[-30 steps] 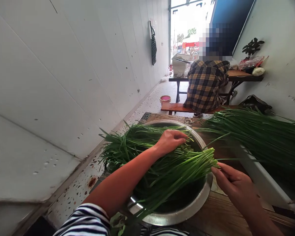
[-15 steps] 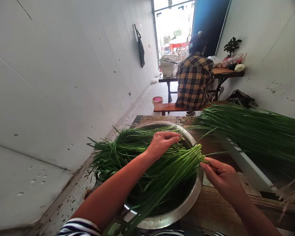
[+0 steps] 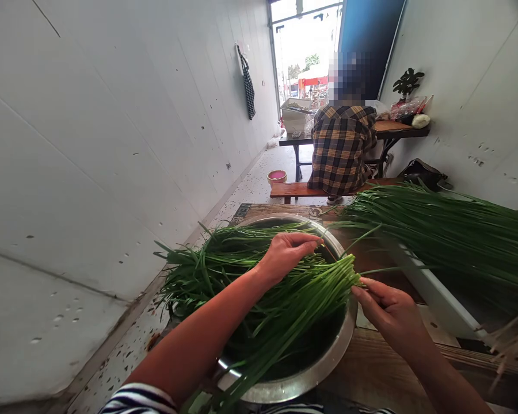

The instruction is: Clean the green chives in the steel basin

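Long green garlic chives lie in a bundle across a round steel basin, their pale cut ends pointing right and their leaves trailing over the near rim. My right hand has thumb and forefinger pinched at the cut ends of this bundle. Above it, my left hand pinches a thin brownish strand that runs down toward the bundle; where the strand ends is hidden. More loose chives fill the basin behind and to the left, their tips spilling over its left side.
A large heap of chives rests on a white container at the right. Beyond the wooden tabletop, a person in a plaid shirt sits on a bench. White walls stand on both sides; a pink-filled bucket is on the floor.
My left hand has shifted very slightly to the right with the strand. My right hand and the bundle stay almost where they were.
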The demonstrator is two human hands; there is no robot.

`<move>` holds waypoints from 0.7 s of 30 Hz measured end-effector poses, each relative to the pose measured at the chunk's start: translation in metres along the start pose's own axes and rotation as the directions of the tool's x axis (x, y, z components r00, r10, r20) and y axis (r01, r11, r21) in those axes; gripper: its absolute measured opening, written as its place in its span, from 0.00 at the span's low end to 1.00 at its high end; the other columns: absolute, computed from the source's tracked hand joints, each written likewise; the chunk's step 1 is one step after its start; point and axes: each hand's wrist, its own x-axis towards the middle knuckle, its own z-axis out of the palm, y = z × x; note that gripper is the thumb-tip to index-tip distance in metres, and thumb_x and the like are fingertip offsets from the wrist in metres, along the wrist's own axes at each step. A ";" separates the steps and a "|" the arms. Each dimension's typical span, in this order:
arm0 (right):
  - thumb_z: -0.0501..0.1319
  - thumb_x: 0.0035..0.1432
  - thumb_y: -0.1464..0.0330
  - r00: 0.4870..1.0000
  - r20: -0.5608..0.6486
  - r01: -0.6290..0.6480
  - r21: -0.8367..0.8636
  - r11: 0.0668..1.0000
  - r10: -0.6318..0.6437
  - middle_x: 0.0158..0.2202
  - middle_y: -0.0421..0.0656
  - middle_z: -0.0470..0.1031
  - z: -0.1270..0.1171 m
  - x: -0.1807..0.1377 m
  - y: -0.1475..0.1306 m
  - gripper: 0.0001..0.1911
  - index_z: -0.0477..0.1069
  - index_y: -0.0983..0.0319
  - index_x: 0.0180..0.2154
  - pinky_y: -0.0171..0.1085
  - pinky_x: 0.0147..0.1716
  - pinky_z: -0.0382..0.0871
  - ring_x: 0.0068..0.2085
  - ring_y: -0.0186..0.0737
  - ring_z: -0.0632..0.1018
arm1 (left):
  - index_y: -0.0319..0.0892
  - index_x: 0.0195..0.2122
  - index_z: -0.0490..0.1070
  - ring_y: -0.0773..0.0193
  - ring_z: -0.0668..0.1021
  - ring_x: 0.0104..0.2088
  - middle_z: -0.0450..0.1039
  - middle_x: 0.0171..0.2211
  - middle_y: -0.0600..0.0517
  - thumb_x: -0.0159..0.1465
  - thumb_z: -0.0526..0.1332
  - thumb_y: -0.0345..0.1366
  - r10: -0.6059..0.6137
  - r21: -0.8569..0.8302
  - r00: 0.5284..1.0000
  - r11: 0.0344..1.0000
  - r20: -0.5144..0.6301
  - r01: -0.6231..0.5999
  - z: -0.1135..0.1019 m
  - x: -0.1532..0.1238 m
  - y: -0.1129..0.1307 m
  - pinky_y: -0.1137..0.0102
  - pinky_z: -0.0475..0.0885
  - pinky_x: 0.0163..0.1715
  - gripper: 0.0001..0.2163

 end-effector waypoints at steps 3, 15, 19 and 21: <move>0.57 0.53 0.57 1.000 0.006 0.023 -0.007 1.000 -0.023 0.23 0.42 0.75 -0.001 0.000 -0.001 0.18 0.78 0.64 0.34 0.30 0.20 0.67 0.23 0.35 0.73 | 0.37 0.34 0.79 0.66 0.75 0.32 0.78 0.35 0.46 0.51 0.66 0.37 -0.013 -0.013 1.000 1.000 0.001 0.013 0.000 0.000 0.000 0.70 0.69 0.38 0.12; 0.57 0.54 0.57 1.000 0.023 0.001 -0.015 1.000 -0.001 0.21 0.40 0.73 -0.001 -0.001 -0.002 0.19 0.77 0.65 0.36 0.29 0.17 0.63 0.20 0.31 0.68 | 0.36 0.34 0.79 0.68 0.72 0.30 0.77 0.31 0.48 0.52 0.65 0.37 -0.020 -0.031 1.000 0.999 0.014 0.020 0.000 0.000 0.002 0.71 0.66 0.36 0.11; 0.57 0.54 0.57 1.000 0.027 -0.002 -0.004 1.000 0.002 0.22 0.40 0.74 -0.001 -0.001 -0.003 0.19 0.77 0.65 0.36 0.29 0.18 0.64 0.21 0.31 0.69 | 0.36 0.33 0.79 0.69 0.72 0.30 0.77 0.32 0.48 0.52 0.65 0.36 -0.011 -0.046 1.000 0.999 0.006 0.012 0.001 0.000 0.002 0.71 0.66 0.36 0.10; 0.57 0.54 0.57 0.999 0.031 -0.007 0.007 1.000 0.006 0.22 0.40 0.74 -0.001 -0.001 -0.003 0.19 0.77 0.65 0.37 0.29 0.18 0.64 0.21 0.32 0.69 | 0.36 0.33 0.79 0.69 0.72 0.30 0.77 0.31 0.48 0.52 0.65 0.36 -0.005 -0.045 1.000 0.999 0.004 0.006 0.001 0.000 0.002 0.71 0.66 0.36 0.10</move>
